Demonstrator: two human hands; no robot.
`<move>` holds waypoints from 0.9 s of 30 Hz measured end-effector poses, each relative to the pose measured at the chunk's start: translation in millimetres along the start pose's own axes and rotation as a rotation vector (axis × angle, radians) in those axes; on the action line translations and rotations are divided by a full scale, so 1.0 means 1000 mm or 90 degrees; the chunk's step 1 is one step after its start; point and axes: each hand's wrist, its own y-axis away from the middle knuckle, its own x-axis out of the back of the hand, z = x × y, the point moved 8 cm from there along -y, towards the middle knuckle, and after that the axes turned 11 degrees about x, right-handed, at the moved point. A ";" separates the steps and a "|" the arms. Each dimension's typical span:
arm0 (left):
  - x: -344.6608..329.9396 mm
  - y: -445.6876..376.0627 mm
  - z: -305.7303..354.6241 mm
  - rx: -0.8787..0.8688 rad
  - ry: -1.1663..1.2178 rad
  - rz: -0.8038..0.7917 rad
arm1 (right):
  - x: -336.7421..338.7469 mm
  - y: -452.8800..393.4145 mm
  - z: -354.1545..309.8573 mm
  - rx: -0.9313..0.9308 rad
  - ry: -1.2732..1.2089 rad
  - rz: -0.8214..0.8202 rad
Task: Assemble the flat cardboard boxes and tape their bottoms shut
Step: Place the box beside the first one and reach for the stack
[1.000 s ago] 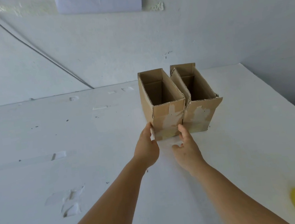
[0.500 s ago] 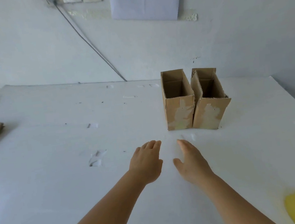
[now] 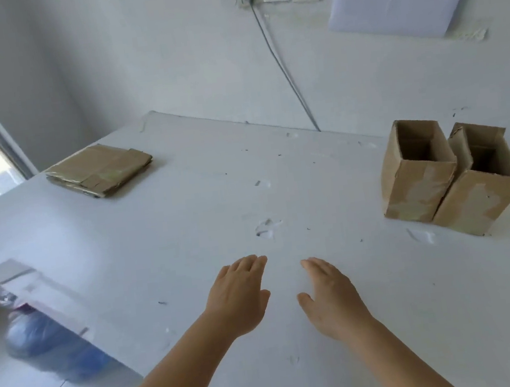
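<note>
Two assembled boxes, the left box (image 3: 416, 180) and the right box (image 3: 485, 194), stand upright and touching each other at the right side of the desk (image 3: 188, 233), their open tops up. Their bottoms are hidden, so I cannot confirm the tape there. A stack of flat boxes (image 3: 100, 170) lies at the far left corner, so I judge more work remains. The left hand (image 3: 239, 295) and right hand (image 3: 332, 296) are over the desk, fingers straight and holding nothing.
</note>
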 end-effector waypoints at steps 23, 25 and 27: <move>0.090 0.039 -0.372 0.157 0.040 0.044 | -0.134 -0.154 -0.308 0.106 -0.005 -0.065; 0.095 0.029 -0.390 0.167 0.041 0.048 | -0.139 -0.173 -0.318 0.114 -0.001 -0.068; 0.102 0.017 -0.408 0.175 0.040 0.056 | -0.143 -0.195 -0.327 0.125 0.005 -0.068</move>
